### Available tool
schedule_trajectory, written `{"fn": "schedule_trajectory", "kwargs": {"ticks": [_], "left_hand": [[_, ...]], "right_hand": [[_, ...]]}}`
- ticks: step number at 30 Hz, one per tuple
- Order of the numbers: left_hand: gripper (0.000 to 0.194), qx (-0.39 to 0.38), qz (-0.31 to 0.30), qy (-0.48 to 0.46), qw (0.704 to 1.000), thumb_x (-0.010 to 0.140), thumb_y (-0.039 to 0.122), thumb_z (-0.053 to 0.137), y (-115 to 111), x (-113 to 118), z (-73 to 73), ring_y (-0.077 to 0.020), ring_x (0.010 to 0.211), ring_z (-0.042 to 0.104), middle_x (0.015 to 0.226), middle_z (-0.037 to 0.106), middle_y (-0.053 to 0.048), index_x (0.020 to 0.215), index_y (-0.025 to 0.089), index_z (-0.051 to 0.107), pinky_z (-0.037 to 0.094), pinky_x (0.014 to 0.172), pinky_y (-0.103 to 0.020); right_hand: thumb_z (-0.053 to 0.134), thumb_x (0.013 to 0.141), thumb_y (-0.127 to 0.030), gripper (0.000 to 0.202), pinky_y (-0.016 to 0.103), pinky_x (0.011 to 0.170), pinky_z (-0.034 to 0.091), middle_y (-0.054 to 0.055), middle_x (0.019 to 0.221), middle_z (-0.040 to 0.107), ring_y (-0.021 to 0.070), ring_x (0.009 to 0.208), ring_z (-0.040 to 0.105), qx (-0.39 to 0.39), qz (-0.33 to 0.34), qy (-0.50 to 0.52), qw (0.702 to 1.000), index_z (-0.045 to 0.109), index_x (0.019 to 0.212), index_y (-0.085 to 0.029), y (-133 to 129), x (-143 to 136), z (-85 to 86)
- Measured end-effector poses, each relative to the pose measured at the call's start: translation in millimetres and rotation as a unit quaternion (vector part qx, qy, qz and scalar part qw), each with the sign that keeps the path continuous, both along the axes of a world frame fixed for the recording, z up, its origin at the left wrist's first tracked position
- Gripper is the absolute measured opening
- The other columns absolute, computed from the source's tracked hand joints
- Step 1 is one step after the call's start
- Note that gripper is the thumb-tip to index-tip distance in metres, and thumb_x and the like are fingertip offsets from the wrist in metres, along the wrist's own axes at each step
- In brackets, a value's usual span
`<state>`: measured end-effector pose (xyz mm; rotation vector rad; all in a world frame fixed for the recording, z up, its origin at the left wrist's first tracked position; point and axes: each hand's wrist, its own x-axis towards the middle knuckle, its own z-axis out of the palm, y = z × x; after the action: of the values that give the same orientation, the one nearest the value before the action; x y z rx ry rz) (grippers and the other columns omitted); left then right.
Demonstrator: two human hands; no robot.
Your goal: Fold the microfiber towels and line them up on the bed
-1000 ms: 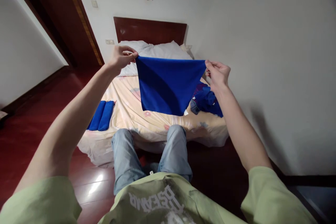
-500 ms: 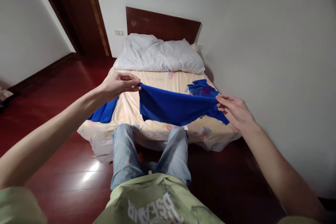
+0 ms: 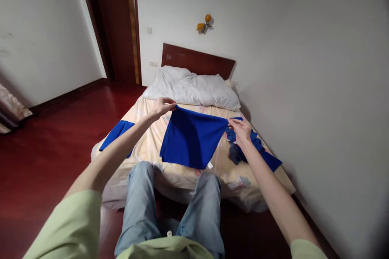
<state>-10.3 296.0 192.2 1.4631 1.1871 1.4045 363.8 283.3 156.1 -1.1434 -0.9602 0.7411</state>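
A plain blue cloth (image 3: pixel 194 137) is stretched between my two hands over the bed, its lower part hanging down. My left hand (image 3: pixel 164 106) pinches its upper left corner between thumb and fingers. At the upper right corner, my right hand (image 3: pixel 241 130) grips the cloth the same way. A small white tag (image 3: pixel 210 165) shows by the lower right edge. Behind my right forearm lies a crumpled heap of blue and dark clothes (image 3: pixel 258 143). Flat blue fabric (image 3: pixel 117 132) rests on the left side of the bed, partly hidden by my left forearm.
The bed (image 3: pixel 146 145) has a pale floral sheet, with a white quilt (image 3: pixel 194 87) bunched at the dark red headboard (image 3: pixel 197 58). A white wall (image 3: pixel 319 89) runs along the right. To the left are red wooden floor (image 3: pixel 69 117) and a door (image 3: pixel 114 24).
My view has tilted up. My hands have come closer together, and the cloth now hangs lower, with more of it spread out. The clothes heap on the right is more exposed.
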Motion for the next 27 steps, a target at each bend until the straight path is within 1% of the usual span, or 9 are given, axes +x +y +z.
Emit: {"fn": "schedule_trajectory", "kwargs": {"ticks": [3,6,9,12,13,15,17,21,27], "left_hand": [[0.020,0.076,0.034,-0.008,0.996,0.082,0.032,0.080,11,2,10.5,-0.0222,0.089,0.077,0.092,0.078,-0.009,0.090,0.015,0.075,0.063,0.088,-0.034],[0.029,0.119,0.071,-0.006,0.990,0.084,0.040,0.077,14,-3,-2.1,-0.0244,0.096,0.077,0.099,0.078,-0.010,0.098,0.015,0.074,0.062,0.090,-0.033],[0.030,0.102,0.085,0.004,0.991,0.084,0.042,0.072,9,-11,-52.5,-0.0252,0.104,0.076,0.108,0.078,-0.011,0.101,0.016,0.073,0.060,0.094,-0.032],[0.026,-0.012,0.090,0.119,0.989,0.087,0.034,0.066,-11,-17,-131.1,-0.0256,0.111,0.074,0.108,0.078,-0.010,0.106,0.018,0.072,0.058,0.095,-0.031],[0.027,-0.077,0.080,0.192,0.975,0.087,0.030,0.064,-20,-17,-158.3,-0.0252,0.110,0.074,0.107,0.079,-0.009,0.110,0.019,0.072,0.059,0.093,-0.031],[0.032,-0.200,0.059,0.341,0.917,0.085,0.023,0.062,-41,-16,-206.7,-0.0235,0.103,0.076,0.101,0.079,-0.004,0.115,0.022,0.071,0.059,0.088,-0.029],[0.030,-0.245,0.036,0.388,0.888,0.080,0.019,0.065,-58,-13,-242.5,-0.0254,0.096,0.077,0.089,0.079,-0.003,0.110,0.021,0.072,0.059,0.084,-0.030],[0.019,-0.273,-0.001,0.438,0.856,0.084,0.022,0.067,-66,-12,-276.9,-0.0242,0.101,0.077,0.088,0.079,-0.003,0.102,0.023,0.071,0.058,0.088,-0.029],[0.021,-0.285,-0.028,0.477,0.831,0.084,0.023,0.071,-52,-25,-297.5,-0.0262,0.109,0.076,0.097,0.081,-0.007,0.105,0.022,0.072,0.057,0.095,-0.032]], "right_hand": [[0.096,0.051,-0.043,0.044,0.026,0.057,0.052,0.004,0.068,0.072,0.0131,0.060,0.063,0.096,-0.008,-0.030,0.995,0.076,0.077,-0.013,13,-2,8.6],[0.093,0.054,-0.046,0.044,0.026,0.059,0.051,0.003,0.071,0.071,0.0122,0.060,0.061,0.119,0.001,-0.055,0.991,0.075,0.078,-0.014,15,3,-5.1],[0.093,0.053,-0.048,0.046,0.027,0.060,0.049,0.003,0.072,0.071,0.0126,0.060,0.060,0.050,0.050,-0.076,0.995,0.072,0.077,-0.016,11,4,-53.5],[0.094,0.048,-0.042,0.046,0.029,0.066,0.053,0.002,0.071,0.071,0.0163,0.066,0.065,-0.061,0.118,-0.134,0.982,0.067,0.075,-0.018,0,-6,-129.3],[0.093,0.050,-0.038,0.042,0.029,0.068,0.053,0.000,0.070,0.071,0.0168,0.068,0.066,-0.101,0.141,-0.173,0.969,0.066,0.077,-0.018,-6,-11,-156.4],[0.089,0.057,-0.029,0.034,0.028,0.069,0.053,-0.003,0.066,0.068,0.0166,0.069,0.067,-0.204,0.179,-0.295,0.916,0.064,0.077,-0.020,-19,-24,-206.5],[0.087,0.061,-0.022,0.027,0.026,0.068,0.051,-0.005,0.061,0.065,0.0166,0.067,0.067,-0.272,0.198,-0.383,0.860,0.064,0.074,-0.021,-32,-36,-245.4],[0.082,0.067,-0.010,0.021,0.025,0.072,0.049,-0.004,0.061,0.065,0.0164,0.071,0.068,-0.307,0.197,-0.427,0.827,0.065,0.072,-0.021,-47,-47,-284.4],[0.076,0.073,-0.005,0.018,0.027,0.082,0.048,0.001,0.080,0.076,0.0192,0.089,0.072,-0.302,0.200,-0.462,0.809,0.071,0.079,-0.022,-48,-42,-298.0]]}}
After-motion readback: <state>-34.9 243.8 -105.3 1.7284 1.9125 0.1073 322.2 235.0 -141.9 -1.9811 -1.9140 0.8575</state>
